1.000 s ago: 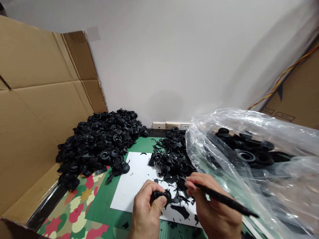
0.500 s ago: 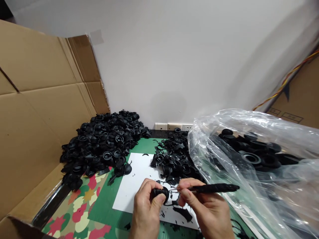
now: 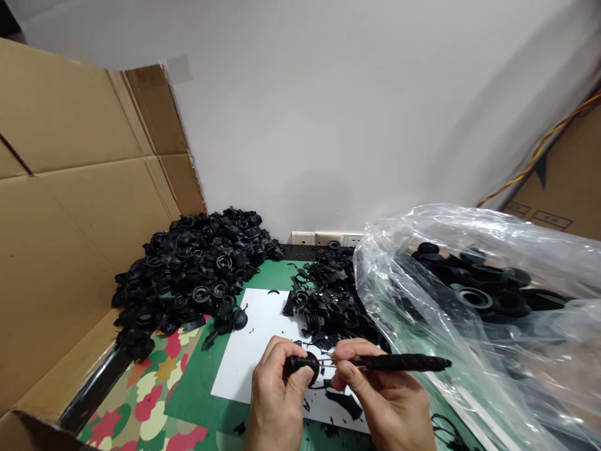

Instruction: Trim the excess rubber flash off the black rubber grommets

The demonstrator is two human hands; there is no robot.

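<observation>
My left hand [image 3: 280, 389] is closed around a black ribbed rubber boot [image 3: 307, 369], thumb pressed on its side and round end facing right. In my right hand [image 3: 382, 391] are tweezers [image 3: 404, 362] with a black-wrapped handle, pinched between thumb and fingers. Their thin metal tips point left and reach the boot's round end; whether they grip its edge I cannot tell. Under both hands lies a white sheet [image 3: 239, 357] strewn with black rubber scraps. A curled black strip [image 3: 345, 403] rests on the sheet between the hands.
A large heap of black ribbed rubber parts [image 3: 197, 269] stands at the left against a cardboard box [image 3: 70, 207]. Black trimmings [image 3: 333, 288] are piled behind my hands. On the right, a clear plastic bag [image 3: 389, 263] holds more black parts. Wall sockets [image 3: 328, 238] line the back.
My right hand has shifted slightly left and turned the tweezers more level, with their handle end a little lower. My left hand keeps the rubber boot in nearly the same place.
</observation>
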